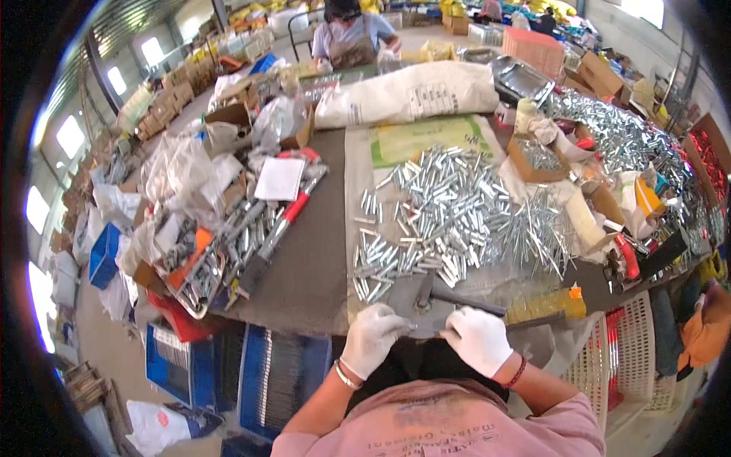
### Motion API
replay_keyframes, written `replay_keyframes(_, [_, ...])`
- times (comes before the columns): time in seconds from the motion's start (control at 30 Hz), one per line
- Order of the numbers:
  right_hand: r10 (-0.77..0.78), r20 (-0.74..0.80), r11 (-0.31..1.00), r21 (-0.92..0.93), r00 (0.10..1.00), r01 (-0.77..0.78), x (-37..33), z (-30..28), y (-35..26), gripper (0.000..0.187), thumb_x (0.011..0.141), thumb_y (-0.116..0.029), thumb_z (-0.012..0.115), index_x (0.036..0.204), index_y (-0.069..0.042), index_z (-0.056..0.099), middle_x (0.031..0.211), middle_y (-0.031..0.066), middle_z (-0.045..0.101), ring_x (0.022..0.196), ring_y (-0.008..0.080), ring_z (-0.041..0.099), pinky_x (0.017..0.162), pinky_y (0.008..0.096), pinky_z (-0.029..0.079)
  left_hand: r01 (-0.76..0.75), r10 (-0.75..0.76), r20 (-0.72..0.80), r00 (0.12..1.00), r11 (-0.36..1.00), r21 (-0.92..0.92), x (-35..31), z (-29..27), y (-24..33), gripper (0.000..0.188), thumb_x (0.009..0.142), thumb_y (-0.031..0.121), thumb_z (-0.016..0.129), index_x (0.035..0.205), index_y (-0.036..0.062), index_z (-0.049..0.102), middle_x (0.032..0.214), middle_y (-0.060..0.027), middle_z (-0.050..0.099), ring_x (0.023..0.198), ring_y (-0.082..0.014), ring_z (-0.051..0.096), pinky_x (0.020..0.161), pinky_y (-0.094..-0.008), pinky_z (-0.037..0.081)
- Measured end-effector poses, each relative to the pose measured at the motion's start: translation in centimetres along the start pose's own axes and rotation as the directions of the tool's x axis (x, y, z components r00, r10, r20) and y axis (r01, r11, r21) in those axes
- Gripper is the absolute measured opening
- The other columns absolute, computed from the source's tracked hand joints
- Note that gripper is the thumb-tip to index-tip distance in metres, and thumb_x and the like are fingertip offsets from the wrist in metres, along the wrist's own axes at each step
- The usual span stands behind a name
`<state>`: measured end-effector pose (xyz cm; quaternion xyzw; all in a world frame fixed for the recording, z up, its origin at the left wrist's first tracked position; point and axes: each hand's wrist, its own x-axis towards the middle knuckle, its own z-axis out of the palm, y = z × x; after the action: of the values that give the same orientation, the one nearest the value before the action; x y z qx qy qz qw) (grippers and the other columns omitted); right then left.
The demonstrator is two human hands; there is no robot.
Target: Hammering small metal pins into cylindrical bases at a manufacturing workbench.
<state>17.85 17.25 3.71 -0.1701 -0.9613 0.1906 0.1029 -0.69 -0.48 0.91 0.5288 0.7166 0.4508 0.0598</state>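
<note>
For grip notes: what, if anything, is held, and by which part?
Apparently a greyish flat piece, pinched at opposite ends by white-gloved fingers; material unclear.

1. Short rods (457, 209): smooth, glossy, silvery metal.
2. Left glove (375, 335) and right glove (481, 340): matt white cloth.
3. Sheet (361, 171) beneath the rods: dull, creased, plastic-looking.
4. Tabletop (316, 251): dark and matt.
5. Long sack (396, 97): white woven-looking plastic, faintly wrinkled.
6. Bags (183, 171): thin, crinkled plastic with a slight sheen.
7. Blue bin (105, 257): smooth plastic.
8. Carton (599, 74): matt brown cardboard.
9. White paper (279, 180): smooth, matt.
</note>
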Motion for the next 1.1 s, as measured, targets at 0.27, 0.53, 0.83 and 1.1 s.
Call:
replay_keyframes(0.27, [0.044, 0.278, 0.886, 0.432, 0.960, -0.165, -2.4, 0.9, -1.8, 0.022, 0.097, -0.025, 0.070, 0.110, -0.009, 0.076, 0.098, 0.0159, 0.078, 0.095, 0.0374, 0.075, 0.083, 0.0444, 0.060, 0.000, 0.000, 0.015, 1.000, 0.999, 0.034, -1.5, -1.3, 1.9, 0.018, 0.078, 0.006, 0.085, 0.096, 0.0064, 0.081, 0.095, -0.0121, 0.071, 0.090, -0.0340, 0.069, 0.079, -0.0430, 0.055])
replay_keyframes(0.53, [0.081, 0.507, 0.427, 0.760, 0.858, -0.489, -1.4, 1.1, -2.1, 0.019, 0.100, -0.011, 0.066, 0.117, -0.003, 0.070, 0.083, -0.0001, 0.064, 0.073, 0.0089, 0.060, 0.069, 0.0294, 0.053, 0.415, -0.455, -0.141, 0.880, 0.877, -0.243, -3.9, 3.4, 3.1, 0.043, 0.097, -0.002, 0.069, 0.140, 0.0020, 0.066, 0.088, -0.0108, 0.073, 0.079, -0.0161, 0.070, 0.076, -0.0336, 0.059])
replay_keyframes(0.83, [0.178, 0.666, 0.284, 0.670, 0.724, -0.686, -1.3, 0.9, -3.9, 0.024, 0.101, -0.011, 0.064, 0.122, 0.000, 0.070, 0.078, -0.0014, 0.061, 0.064, 0.0046, 0.054, 0.059, 0.0233, 0.045, 0.612, -0.684, 0.111, 0.721, 0.554, -0.564, -3.9, 3.2, 3.1, 0.062, 0.102, -0.002, 0.060, 0.162, 0.0007, 0.043, 0.087, -0.0054, 0.070, 0.070, -0.0077, 0.061, 0.062, -0.0246, 0.051])
replay_keyframes(1.1, [0.097, 0.513, 0.540, 0.693, 0.853, -0.478, -2.0, 3.1, -5.4, 0.030, 0.098, -0.009, 0.068, 0.127, -0.001, 0.068, 0.088, 0.0080, 0.069, 0.076, 0.0115, 0.065, 0.075, 0.0294, 0.055, 0.601, -0.733, 0.160, 0.662, 0.391, -0.697, -5.1, 0.7, 4.1, 0.070, 0.097, 0.002, 0.073, 0.160, 0.0005, 0.041, 0.096, -0.0093, 0.075, 0.072, -0.0094, 0.065, 0.059, -0.0228, 0.050])
